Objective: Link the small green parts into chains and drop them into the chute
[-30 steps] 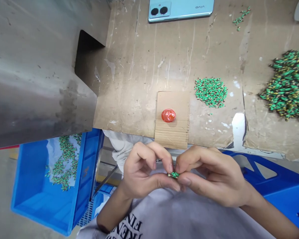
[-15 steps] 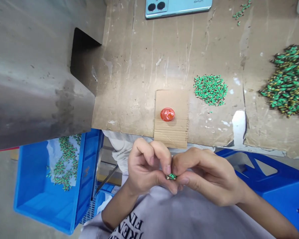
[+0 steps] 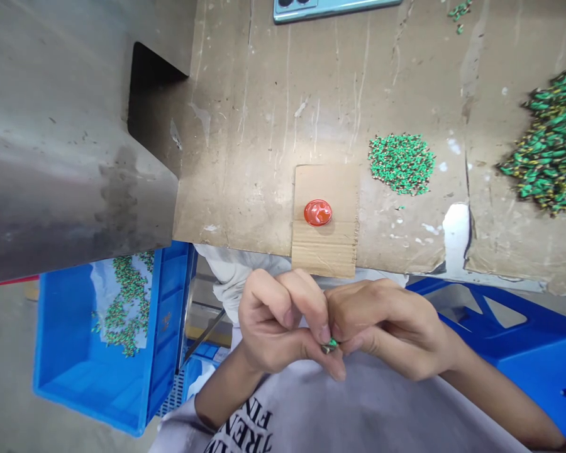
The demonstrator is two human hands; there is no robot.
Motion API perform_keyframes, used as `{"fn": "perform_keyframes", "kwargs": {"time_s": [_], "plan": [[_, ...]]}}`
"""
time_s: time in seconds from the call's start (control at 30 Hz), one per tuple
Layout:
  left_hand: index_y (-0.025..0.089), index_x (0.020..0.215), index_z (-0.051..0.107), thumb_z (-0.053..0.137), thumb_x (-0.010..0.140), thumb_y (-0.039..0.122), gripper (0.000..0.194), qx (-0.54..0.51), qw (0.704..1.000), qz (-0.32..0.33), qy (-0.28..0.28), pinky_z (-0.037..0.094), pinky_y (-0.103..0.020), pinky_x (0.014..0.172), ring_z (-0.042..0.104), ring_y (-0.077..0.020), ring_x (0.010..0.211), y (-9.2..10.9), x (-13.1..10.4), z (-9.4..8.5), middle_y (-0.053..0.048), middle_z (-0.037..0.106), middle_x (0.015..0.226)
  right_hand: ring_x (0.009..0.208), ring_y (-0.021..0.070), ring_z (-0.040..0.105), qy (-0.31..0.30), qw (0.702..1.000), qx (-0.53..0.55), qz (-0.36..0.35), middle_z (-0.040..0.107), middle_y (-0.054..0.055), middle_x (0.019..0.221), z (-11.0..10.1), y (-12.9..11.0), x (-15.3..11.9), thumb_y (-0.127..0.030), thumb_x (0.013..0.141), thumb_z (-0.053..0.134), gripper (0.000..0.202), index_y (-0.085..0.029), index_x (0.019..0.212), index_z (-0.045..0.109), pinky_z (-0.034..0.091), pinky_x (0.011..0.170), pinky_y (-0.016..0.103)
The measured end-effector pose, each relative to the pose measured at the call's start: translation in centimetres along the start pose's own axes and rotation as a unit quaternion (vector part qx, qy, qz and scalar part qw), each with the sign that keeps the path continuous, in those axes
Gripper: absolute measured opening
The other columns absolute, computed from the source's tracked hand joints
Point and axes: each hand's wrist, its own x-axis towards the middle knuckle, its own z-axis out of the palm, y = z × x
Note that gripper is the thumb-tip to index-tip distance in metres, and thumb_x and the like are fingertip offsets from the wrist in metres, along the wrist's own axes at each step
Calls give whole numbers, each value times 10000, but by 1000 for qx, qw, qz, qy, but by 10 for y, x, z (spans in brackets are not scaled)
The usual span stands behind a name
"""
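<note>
A tiny green and dark piece (image 3: 330, 345) is pinched at the fingertips of both my hands, close to my shirt and below the table edge. My left hand (image 3: 283, 321) is closed on it with thumb and forefinger. From the other side, my right hand (image 3: 391, 324) grips it with thumb and bent fingers, which hide part of it. Just beyond my hands, a small red oval dish (image 3: 317, 213) sits on a cardboard square (image 3: 325, 251). To its right lies a small pile of green pieces (image 3: 400, 163).
A larger pile of green, yellow and dark pieces (image 3: 554, 148) lies at the right. A phone (image 3: 334, 7) rests at the far edge of view. Metal housing (image 3: 75, 138) fills the left. Below it stands a blue bin (image 3: 89, 384); a blue stool (image 3: 538, 352) is at right.
My hands have drawn closer together and the pinched piece sits slightly lower, more covered by fingers. The view has shifted a little; the piles and dish look unchanged.
</note>
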Motion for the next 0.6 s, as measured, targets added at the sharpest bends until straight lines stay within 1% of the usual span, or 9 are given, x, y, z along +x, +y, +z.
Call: {"fn": "perform_keyframes", "kwargs": {"time_s": [0.2,0.33,0.4,0.53,0.6], "plan": [[252,857,371,956,863,222,586,-20,1000,1,-15,484,-177,600,557,-70,602,1,-2,-1,110,600,691,778,127,741,8,999,29,-21,766,46,862,1,5,1,-225,1146,602,154,-164,1069,720,616,750,223],[244,827,340,954,864,215,615,-5,1000,-5,-4,492,-175,604,581,-70,596,1,-2,-1,111,624,683,773,124,742,3,999,45,-14,764,40,855,1,6,1,-229,1144,610,147,-167,1067,719,608,748,217],[240,802,309,926,898,228,625,8,1000,2,-2,489,-171,592,583,-67,592,2,-1,-1,113,628,670,772,123,742,0,999,48,-9,761,37,856,1,6,1,-227,1145,606,143,-172,1068,713,606,744,217],[232,767,257,807,1015,279,605,30,999,11,-6,485,-164,583,593,-57,600,4,-1,-1,112,624,660,772,129,742,-2,999,49,-6,758,32,859,1,7,1,-228,1147,601,129,-180,1088,705,610,738,232],[231,765,243,838,987,282,637,26,1000,6,-2,489,-162,590,595,-54,611,4,-2,-1,120,624,671,764,129,738,-1,999,54,-6,756,29,851,1,8,1,-232,1146,604,124,-180,1097,705,607,729,234]]}}
